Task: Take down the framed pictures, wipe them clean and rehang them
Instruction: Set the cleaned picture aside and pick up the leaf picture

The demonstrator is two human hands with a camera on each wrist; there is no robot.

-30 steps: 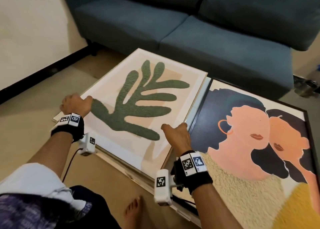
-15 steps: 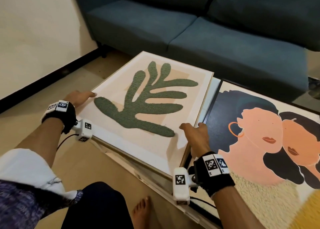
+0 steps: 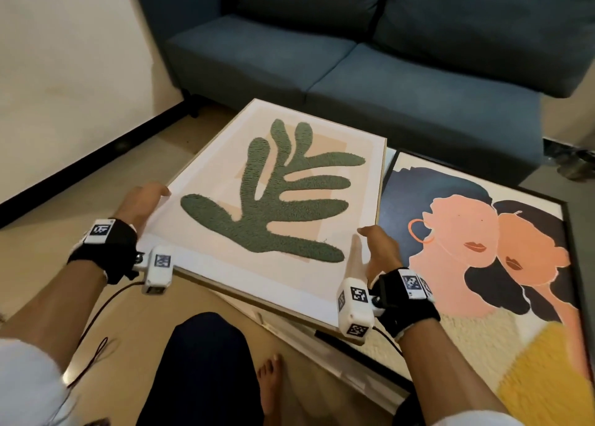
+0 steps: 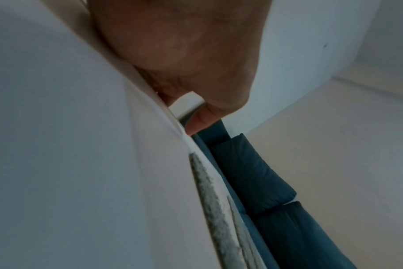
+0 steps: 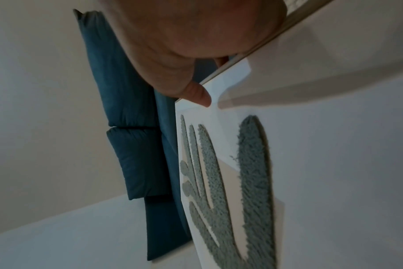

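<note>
The green-leaf picture (image 3: pixel 277 200) in its light wooden frame is held up off the low table, tilted with its near edge raised. My left hand (image 3: pixel 141 201) grips its left edge, thumb on the glass and fingers under. My right hand (image 3: pixel 378 250) grips the right edge the same way. The left wrist view shows the left hand (image 4: pixel 196 72) clamped over the white frame edge; the right wrist view shows the right hand (image 5: pixel 191 60) with its thumb on the leaf picture (image 5: pixel 253 172). A second picture of two faces (image 3: pixel 483 258), black-framed, lies flat on the right.
A blue sofa (image 3: pixel 354 55) stands just behind the table. A cream wall with a dark skirting (image 3: pixel 80 158) runs along the left. My knee (image 3: pixel 203 361) and bare foot (image 3: pixel 270 383) are below the frame, over the beige floor. A cable hangs from the left wrist.
Both hands have lifted the leaf picture off the table and drawn it nearer to me. The left hand shifted from the frame's corner to its left edge. The two-faces picture stayed put.
</note>
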